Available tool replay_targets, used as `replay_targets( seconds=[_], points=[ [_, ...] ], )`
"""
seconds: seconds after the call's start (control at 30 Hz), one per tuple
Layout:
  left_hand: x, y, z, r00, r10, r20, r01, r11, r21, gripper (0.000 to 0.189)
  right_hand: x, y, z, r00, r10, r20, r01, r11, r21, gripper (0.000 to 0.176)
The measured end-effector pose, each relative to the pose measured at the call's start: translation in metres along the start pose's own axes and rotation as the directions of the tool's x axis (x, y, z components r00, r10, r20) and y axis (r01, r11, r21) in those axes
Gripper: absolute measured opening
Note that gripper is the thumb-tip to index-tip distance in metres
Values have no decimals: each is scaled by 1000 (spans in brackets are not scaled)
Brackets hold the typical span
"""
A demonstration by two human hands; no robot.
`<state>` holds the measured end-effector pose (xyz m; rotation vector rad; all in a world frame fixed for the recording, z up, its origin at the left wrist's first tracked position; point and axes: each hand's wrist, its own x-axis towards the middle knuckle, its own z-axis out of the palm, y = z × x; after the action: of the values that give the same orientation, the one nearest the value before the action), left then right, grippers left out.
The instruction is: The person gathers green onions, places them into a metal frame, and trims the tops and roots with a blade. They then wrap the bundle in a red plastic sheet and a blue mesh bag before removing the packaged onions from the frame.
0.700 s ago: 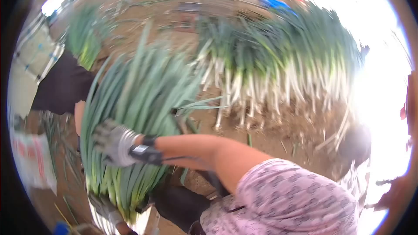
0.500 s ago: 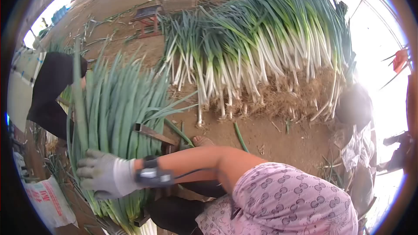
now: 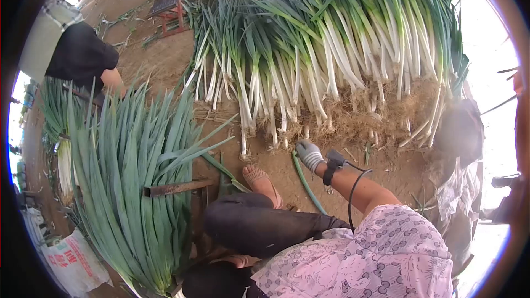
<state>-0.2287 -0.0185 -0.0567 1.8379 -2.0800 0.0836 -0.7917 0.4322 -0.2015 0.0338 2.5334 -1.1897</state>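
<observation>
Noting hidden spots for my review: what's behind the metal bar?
Green leaves show around the left end of the bar; whatever it directly covers can't be seen.

It is bright, like daytime. Strong light comes from the right, where the edge glows so white that little shows. The corners are black, with some blue along the round rim. Things near the edges look bent. The leeks [image 3: 309,66] look clear, the shadows on the ground [image 3: 381,173] are soft, and a gray patch at right looks blurry.
</observation>
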Motion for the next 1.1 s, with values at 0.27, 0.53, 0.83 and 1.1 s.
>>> replay_targets(
  seconds=[0.27, 0.53, 0.83, 1.1],
  points=[
    [2, 21, -3, 1000, -5, 0, 5, 997, 75, 62, 117, -108, 10, 989, 124, 77, -74, 883, -464, 29],
    [10, 24, -4, 1000, -9, -1, 9, 994, 113, 63, 168, -61, 71, 961, 258, -98, -276, 880, -388, 66],
    [13, 24, 1, 1000, -24, -10, 25, 994, 110, 63, 165, -157, 49, 976, 47, 212, -188, 672, 716, 26],
    [24, 23, 0, 1000, -6, -19, 8, 994, 110, 64, 251, -105, 214, 930, 334, -154, -362, 906, -218, 48]
  ],
)
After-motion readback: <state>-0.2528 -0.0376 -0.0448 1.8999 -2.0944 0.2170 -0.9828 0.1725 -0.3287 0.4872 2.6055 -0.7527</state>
